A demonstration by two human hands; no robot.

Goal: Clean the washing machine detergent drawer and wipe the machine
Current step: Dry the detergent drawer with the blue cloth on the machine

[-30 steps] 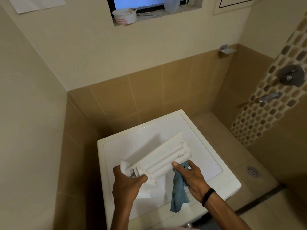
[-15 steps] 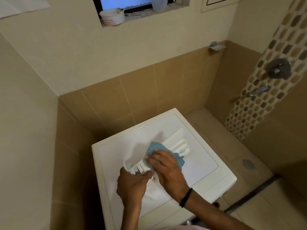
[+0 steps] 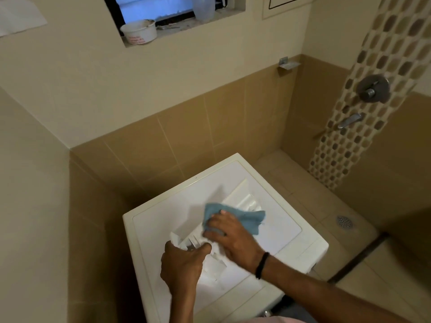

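The white detergent drawer (image 3: 245, 201) lies slanted on top of the white washing machine (image 3: 163, 220), its far end pointing up and right. My left hand (image 3: 184, 266) grips the drawer's near end. My right hand (image 3: 231, 236) presses a blue cloth (image 3: 242, 217) flat on the drawer's middle, hiding that part. A black band circles my right wrist.
The machine stands in a tiled corner, walls close behind and at left. To the right is open tiled floor with a round drain (image 3: 344, 221). Shower fittings (image 3: 373, 88) sit on the right wall. A white tub (image 3: 139, 31) rests on the window ledge above.
My right hand has brought the hanging blue cloth up from the drawer's right side onto its top. The drawer now lies lower on the lid. The left hand keeps its grip.
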